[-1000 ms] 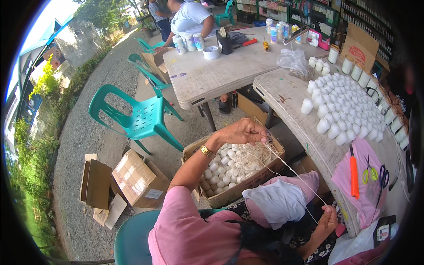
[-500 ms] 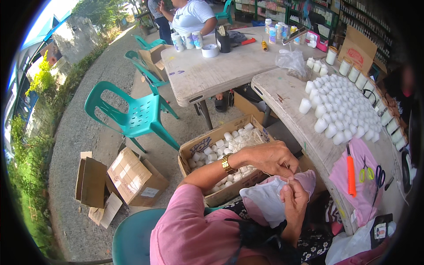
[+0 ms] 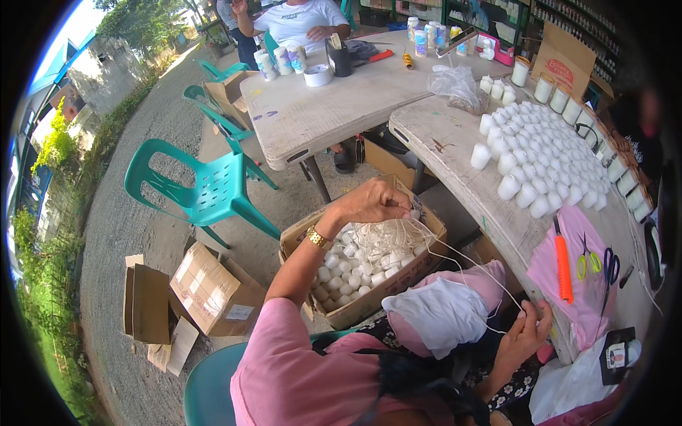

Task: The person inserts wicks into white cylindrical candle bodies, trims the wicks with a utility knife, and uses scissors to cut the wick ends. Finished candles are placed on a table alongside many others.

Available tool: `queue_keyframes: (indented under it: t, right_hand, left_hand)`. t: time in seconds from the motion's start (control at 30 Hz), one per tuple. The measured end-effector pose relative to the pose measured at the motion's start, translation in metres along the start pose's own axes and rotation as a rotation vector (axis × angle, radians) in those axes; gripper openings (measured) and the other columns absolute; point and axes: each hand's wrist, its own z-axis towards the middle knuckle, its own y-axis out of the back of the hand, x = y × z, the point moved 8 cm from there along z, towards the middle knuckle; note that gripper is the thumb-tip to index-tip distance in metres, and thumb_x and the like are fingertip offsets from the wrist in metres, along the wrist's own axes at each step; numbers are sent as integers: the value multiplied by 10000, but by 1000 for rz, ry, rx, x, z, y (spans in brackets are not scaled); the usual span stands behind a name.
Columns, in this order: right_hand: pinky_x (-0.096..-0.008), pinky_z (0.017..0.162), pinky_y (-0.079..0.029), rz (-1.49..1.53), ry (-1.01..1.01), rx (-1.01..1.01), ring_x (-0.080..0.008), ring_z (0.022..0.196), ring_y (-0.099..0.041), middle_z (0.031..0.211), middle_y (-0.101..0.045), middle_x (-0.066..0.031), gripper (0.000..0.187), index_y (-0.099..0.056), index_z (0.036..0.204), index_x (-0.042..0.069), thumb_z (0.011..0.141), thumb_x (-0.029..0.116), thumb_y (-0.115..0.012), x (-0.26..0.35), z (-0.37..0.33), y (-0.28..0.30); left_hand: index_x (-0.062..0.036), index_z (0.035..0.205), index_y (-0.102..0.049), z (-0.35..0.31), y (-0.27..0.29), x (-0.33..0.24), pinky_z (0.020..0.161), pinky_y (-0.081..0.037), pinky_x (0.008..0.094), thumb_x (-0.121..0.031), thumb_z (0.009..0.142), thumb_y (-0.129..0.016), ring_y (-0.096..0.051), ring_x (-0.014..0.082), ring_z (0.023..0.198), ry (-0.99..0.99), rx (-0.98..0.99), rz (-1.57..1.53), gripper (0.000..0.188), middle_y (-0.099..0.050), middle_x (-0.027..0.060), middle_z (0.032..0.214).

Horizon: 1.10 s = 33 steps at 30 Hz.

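My left hand [image 3: 376, 202] is raised over a cardboard box [image 3: 355, 310], pinching white string [image 3: 465, 259] between thumb and fingers. Inside that box lie many small white candles [image 3: 348, 277] and a tangled heap of string [image 3: 383, 240]. The strands run from my left hand down to the right, across a white cloth [image 3: 440, 312] on my lap. At their other end, my right hand [image 3: 522, 341] holds the string by the fingertips, beside the table edge. Pink fabric shows under the white cloth.
On the right table [image 3: 455, 170] stand rows of white candles [image 3: 547, 156] and filled glass jars [image 3: 572, 110]. Orange-handled tool [image 3: 563, 270], green scissors [image 3: 586, 264] and dark scissors [image 3: 609, 270] lie on pink cloth. A green chair [image 3: 206, 192] and cartons [image 3: 213, 291] are left. Another person [image 3: 295, 25] sits across.
My hands have moved apart from over my lap: the left went up and left above the box, the right down and right. String now stretches between them. The view has shifted slightly.
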Motion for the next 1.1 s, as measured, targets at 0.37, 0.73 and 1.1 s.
queue_keyframes:
  t: [0.37, 0.73, 1.1]
  right_hand:
    - [-257, 540, -414, 997, -144, 410, -111, 541, -485, 734, -640, -84, 212, -629, 1099, 24, 913, 99, -560, 90, 2, -72]
    - [-197, 454, -192, 1791, -426, 260, 2, 486, -247, 597, -391, 76, 138, -628, 968, -13, 934, 27, -500, 44, 21, -38]
    - [-240, 486, -201, 1951, -486, 357, -44, 457, -203, 528, -237, 65, 179, -575, 1085, -2, 956, 49, -463, 31, 15, -63]
  left_hand:
    - [-27, 865, -668, 14, -94, -46, 572, -431, 290, -181, 854, -675, -538, 111, 601, -235, 401, -422, 154, -639, 30, 700]
    - [8, 864, -660, 11, -99, -31, 628, -450, 266, -213, 894, -636, -547, 109, 664, -191, 485, -510, 225, -627, 35, 740]
    - [-4, 865, -595, 5, -87, -45, 1082, -334, 487, -192, 872, -593, -596, 272, 668, -284, -65, 310, 188, -584, 115, 718]
